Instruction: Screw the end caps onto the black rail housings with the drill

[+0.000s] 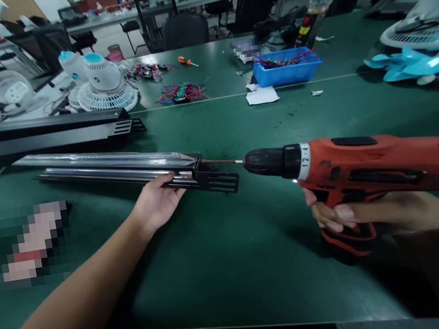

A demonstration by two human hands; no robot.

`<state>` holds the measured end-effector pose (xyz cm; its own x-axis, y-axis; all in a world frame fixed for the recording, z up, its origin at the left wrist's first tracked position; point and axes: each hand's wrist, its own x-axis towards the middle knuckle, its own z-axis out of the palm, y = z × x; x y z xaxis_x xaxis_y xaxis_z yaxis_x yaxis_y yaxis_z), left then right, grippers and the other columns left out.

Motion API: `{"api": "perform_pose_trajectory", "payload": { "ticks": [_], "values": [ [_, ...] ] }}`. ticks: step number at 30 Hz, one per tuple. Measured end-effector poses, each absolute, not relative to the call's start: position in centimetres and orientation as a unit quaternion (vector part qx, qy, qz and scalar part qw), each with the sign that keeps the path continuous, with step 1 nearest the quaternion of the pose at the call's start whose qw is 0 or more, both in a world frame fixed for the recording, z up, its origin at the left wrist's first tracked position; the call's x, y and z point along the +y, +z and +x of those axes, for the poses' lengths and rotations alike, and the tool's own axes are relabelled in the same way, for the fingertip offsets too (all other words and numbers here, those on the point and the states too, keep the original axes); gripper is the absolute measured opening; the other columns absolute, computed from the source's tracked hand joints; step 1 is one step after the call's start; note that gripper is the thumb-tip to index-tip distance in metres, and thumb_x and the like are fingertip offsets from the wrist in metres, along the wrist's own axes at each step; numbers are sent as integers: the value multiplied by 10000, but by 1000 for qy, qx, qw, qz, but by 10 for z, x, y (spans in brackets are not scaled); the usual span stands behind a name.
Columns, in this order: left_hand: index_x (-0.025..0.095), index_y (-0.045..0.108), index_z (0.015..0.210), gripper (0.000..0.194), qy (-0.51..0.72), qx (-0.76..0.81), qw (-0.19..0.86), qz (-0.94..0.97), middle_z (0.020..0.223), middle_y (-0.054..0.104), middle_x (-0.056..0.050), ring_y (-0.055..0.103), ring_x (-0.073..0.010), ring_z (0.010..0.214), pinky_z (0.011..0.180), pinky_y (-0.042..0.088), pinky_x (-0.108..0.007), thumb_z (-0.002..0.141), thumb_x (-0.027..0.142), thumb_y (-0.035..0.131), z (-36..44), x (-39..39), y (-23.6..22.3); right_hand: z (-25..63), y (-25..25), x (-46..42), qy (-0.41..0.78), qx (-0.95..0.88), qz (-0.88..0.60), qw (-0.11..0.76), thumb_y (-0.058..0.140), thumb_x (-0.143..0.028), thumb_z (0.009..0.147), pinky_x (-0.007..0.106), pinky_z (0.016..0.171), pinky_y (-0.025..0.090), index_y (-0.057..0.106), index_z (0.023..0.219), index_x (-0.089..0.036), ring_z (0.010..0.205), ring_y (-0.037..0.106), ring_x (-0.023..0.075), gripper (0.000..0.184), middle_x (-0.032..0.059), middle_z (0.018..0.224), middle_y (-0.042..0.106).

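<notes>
My right hand (pixel 352 215) is wrapped round the grip of a red and black cordless drill (pixel 369 163), which points left. A long thin driver bit (pixel 223 161) runs from its chuck to the slotted end of a long black and silvery metal profile (pixel 120 166). Whether the tip sits on a screw is too small to tell. Near that end, my left hand (pixel 160 199) grips the profile from the front side, thumb on top and the other fingers partly hidden under it. The profile lies slanted over the green table.
Similar long profiles (pixel 40 138) lie at the back left. Beyond are white fan parts (pixel 105 91), wire bundles (pixel 182 92), an orange screwdriver (pixel 186 61) and a blue bin (pixel 288 69). Turquoise fan blades (pixel 407 63) lie at right. A blurred-out flat object (pixel 35 241) is front left.
</notes>
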<state>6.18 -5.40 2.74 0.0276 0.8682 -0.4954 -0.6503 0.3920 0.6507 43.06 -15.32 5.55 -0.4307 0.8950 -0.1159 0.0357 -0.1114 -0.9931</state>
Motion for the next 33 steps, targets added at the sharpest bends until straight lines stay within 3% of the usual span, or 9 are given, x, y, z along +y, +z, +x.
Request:
{"api": "perform_pose_trajectory", "payload": {
  "ticks": [13,27,33],
  "values": [
    [128,711,1325,482,542,431,710,129,951,817,-73,801,-193,916,976,653,-298,898,-40,561,60,-54,23,430,54,-152,628,-575,-395,345,830,-393,942,271,503,558,783,1150,-243,585,664,180,261,17,688,703],
    [122,705,1280,418,539,435,711,123,950,819,-85,807,-180,853,838,687,-261,939,-36,522,60,-53,24,427,57,-156,597,-568,-435,363,851,-424,921,269,502,547,802,1082,-212,584,658,177,270,44,704,724],
    [113,701,1306,430,539,429,713,131,954,818,-80,804,-186,884,895,679,-277,935,-38,545,58,-53,22,430,53,-154,622,-560,-416,355,871,-442,905,274,494,552,786,1089,-213,579,658,179,305,41,709,718]
  ]
}}
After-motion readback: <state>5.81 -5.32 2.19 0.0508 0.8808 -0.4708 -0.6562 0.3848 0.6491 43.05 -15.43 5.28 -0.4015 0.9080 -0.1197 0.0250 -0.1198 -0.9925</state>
